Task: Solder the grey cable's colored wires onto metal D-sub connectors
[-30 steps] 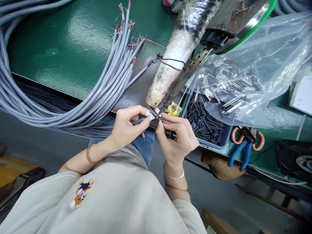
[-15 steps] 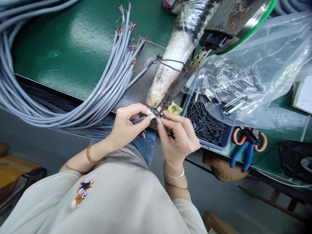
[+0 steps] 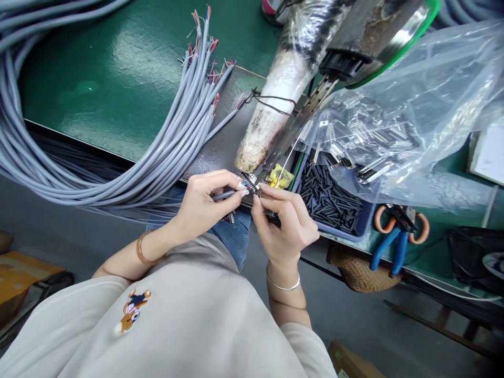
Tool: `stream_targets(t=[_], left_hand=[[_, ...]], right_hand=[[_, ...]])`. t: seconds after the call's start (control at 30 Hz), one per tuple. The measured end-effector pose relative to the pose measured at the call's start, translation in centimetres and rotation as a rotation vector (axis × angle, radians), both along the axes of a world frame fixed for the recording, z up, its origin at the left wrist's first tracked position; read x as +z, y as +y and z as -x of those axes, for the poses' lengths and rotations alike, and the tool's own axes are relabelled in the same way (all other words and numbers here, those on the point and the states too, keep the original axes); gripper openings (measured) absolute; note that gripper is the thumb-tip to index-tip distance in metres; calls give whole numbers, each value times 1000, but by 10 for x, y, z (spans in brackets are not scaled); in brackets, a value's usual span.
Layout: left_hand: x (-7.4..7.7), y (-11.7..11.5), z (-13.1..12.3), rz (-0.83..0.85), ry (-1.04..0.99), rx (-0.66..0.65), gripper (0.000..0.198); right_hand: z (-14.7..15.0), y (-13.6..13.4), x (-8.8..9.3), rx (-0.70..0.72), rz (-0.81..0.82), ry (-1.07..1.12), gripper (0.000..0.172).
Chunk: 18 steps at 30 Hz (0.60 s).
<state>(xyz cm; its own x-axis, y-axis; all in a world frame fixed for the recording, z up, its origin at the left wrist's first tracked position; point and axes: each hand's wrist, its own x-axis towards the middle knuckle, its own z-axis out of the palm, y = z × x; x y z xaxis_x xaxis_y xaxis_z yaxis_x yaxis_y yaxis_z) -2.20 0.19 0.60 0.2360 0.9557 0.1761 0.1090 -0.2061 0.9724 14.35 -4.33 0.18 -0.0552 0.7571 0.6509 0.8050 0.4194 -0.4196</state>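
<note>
My left hand (image 3: 207, 202) pinches the end of a grey cable (image 3: 223, 195), its coloured wires fanned out at the fingertips. The wires meet a small metal-and-black multi-pin connector (image 3: 249, 181). At the connector's right end, the thumb and forefinger of my right hand (image 3: 286, 220) close on it; the exact contact is partly hidden. Just above the fingertips, a soldering iron (image 3: 281, 142) points down at the connector, its tip hard to make out. Beside it lies a stained white wrapped tube (image 3: 262, 126), its lower end close to the connector.
A thick bundle of grey cables (image 3: 157, 157) with stripped ends curves across the left. At right are a blue tray (image 3: 366, 228) of short black tubes (image 3: 326, 199), a clear bag (image 3: 441, 105) of connectors, and blue-and-orange-handled pliers (image 3: 399, 241). Crumpled yellow material (image 3: 280, 176) lies near my right hand.
My right hand has shifted slightly left and down, and its fingertips have drawn a little apart from my left ones. More of the connector and wires shows between my hands.
</note>
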Motion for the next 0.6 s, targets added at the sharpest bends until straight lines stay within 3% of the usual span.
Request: stream_targets(t=[0.33,0.5,0.6], left_hand=[[-3,-2,-1,110,7,11,6],[-3,-3,1,233,-17,13,10],[-2,-3,1,246,-40,16,10]], right_hand=[[-5,-8,0,16,38,137,17],[-9,-14,2,-53,-259,437,23],[-6,-16,3,-86,-189,497,36]])
